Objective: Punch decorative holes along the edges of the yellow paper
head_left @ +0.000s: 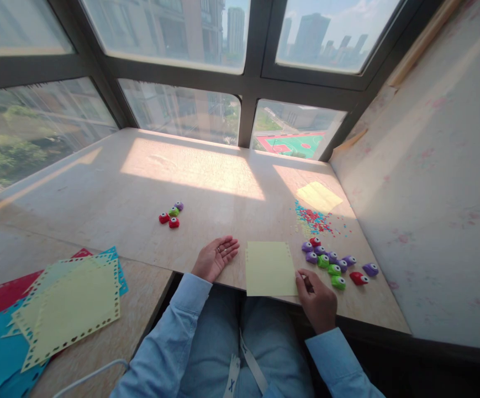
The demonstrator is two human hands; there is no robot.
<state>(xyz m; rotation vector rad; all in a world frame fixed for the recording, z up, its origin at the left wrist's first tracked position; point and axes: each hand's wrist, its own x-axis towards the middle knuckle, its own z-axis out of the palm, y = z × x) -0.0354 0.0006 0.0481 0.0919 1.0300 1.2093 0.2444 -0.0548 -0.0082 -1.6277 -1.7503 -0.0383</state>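
Right hand closed on near right corner of yellow sheet, which lies flat at surface edge. Left hand open, palm up, resting just left of sheet. Small punches clustered right of sheet; confetti beyond; four more punches farther left

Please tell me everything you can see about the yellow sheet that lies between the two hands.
The yellow sheet is a pale yellow rectangle that looks like thin paper. It lies flat on the table, its near edge over the table's front edge. Small punched holes run along its left and right sides; the middle is plain. The right hand touches its near right corner. The left hand rests palm up just to its left, apart from it. Small punches lie to its right.
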